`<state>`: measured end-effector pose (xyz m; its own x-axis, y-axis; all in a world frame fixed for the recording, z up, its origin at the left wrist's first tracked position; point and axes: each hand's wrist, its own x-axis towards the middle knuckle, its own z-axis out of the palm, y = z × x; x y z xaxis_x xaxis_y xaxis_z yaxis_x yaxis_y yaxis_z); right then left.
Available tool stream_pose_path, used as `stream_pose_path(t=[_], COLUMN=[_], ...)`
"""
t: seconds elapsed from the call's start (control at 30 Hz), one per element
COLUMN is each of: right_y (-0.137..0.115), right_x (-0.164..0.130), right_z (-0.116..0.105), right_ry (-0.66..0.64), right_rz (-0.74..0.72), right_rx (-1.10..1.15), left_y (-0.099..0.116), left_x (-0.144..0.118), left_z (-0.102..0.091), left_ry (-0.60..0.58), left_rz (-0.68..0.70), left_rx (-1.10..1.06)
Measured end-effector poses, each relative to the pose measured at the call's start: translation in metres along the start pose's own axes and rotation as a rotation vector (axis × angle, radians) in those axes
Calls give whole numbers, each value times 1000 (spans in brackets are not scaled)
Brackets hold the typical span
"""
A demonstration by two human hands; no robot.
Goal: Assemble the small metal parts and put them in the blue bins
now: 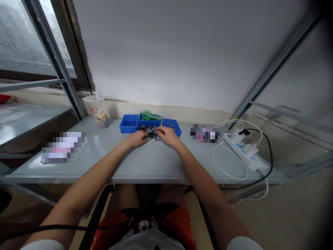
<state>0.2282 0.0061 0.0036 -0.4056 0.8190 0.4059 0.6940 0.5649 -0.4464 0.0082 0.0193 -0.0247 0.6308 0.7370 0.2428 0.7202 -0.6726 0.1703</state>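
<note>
A loose pile of small, thin black and silvery pieces (154, 132), screw-like but too small to make out surely, lies on the grey table. At its left edge rests my left hand (137, 138), fingers curled in at the pieces. From the right side my right hand (166, 134) reaches in with its fingertips drawn together over the pile. Whatever either hand pinches is too small to see. Just behind stand three blue bins: the left bin (129, 129), the middle bin (149, 123) with green plastic packaging (147, 115), and the right bin (178, 128), partly hidden by my right hand.
A drink cup (96, 113) with a straw stands at the back left. Blurred out, a phone-like flat object (63, 147) lies on the left and another item (204, 133) on the right. A white power strip (247, 152) with cables occupies the table's right end.
</note>
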Motion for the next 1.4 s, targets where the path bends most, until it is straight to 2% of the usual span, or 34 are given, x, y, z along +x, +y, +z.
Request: stream_pose_path(t=[0.17, 0.43, 0.6, 0.67, 0.8, 0.87, 1.03, 1.27, 1.4], right_y=[-8, -5, -7, -7, -5, -6, -11, -13, -13], right_x=[-4, -6, -6, -5, -3, -3, -4, -4, -4], right_z=[6, 4, 5, 6, 8, 9, 10, 9, 10], right_ry=[-177, -217, -229, -198, -105, -102, -156, -144, -113], right_rz=[-40, -23, -14, -8, 49, 39, -72, -46, -9], right_rx=[15, 27, 18, 21, 49, 61, 58, 33, 70], left_y=[-4, 3, 4, 3, 6, 10, 17, 17, 21], left_x=[1, -3, -4, -3, -1, 0, 0, 0, -1], left_z=[4, 0, -4, -7, -12, -14, -16, -16, -19], left_ry=[21, 29, 98, 128, 146, 158, 179, 181, 254], left_rz=[-73, -203, -281, -254, -96, -44, -17, 0, 2], left_rx=[-33, -3, 31, -8, -157, -223, -263, -223, -176])
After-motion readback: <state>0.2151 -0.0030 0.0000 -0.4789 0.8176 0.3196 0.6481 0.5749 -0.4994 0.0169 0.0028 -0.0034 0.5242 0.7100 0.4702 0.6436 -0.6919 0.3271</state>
